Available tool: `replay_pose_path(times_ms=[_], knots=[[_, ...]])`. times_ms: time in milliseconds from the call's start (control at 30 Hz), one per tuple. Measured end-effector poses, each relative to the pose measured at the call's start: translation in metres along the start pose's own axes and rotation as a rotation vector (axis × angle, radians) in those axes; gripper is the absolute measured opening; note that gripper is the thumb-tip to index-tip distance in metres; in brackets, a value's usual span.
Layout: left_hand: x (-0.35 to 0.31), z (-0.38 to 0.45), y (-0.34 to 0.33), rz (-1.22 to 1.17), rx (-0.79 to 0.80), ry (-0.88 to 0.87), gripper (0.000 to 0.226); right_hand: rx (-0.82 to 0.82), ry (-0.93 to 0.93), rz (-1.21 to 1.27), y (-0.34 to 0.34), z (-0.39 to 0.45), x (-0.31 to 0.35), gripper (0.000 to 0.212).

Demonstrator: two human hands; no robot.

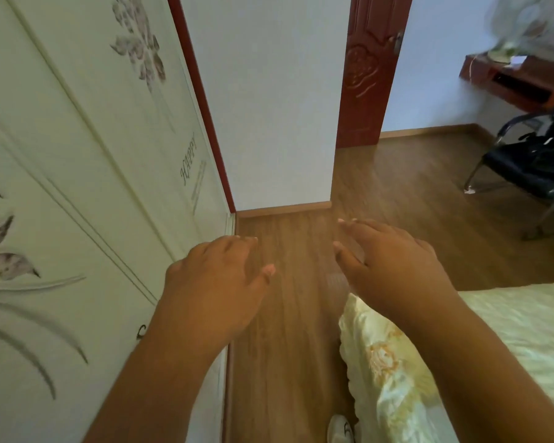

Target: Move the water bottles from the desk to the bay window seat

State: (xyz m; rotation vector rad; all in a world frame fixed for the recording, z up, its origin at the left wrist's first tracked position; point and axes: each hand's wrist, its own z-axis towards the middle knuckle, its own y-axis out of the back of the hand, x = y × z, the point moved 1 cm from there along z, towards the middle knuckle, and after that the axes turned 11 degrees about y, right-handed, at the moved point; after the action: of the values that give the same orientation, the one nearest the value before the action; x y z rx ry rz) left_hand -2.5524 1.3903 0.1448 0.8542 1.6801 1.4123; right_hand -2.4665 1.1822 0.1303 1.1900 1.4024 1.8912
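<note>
Bottles are not visible to me; the red worktop stands far off at upper right, too blurred to tell what it carries. My left hand and right hand hover palm-down over the wooden floor, fingers loosely spread, grasping nothing, between wardrobe and bed.

Head-worn view, forward and down, close above wooden floor.
</note>
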Motion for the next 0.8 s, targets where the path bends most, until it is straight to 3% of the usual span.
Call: replay_pose_path(times_ms=[467,800], knots=[[-0.107,0.161,0.004,-0.039,-0.007,0.037,0.063,0.0,0.057,0.007,0.032,0.172,-0.104,0.052],[-0.131,0.307,-0.013,-0.086,0.104,0.007,0.067,0.022,-0.087,-0.044,0.024,0.279,-0.142,0.055]])
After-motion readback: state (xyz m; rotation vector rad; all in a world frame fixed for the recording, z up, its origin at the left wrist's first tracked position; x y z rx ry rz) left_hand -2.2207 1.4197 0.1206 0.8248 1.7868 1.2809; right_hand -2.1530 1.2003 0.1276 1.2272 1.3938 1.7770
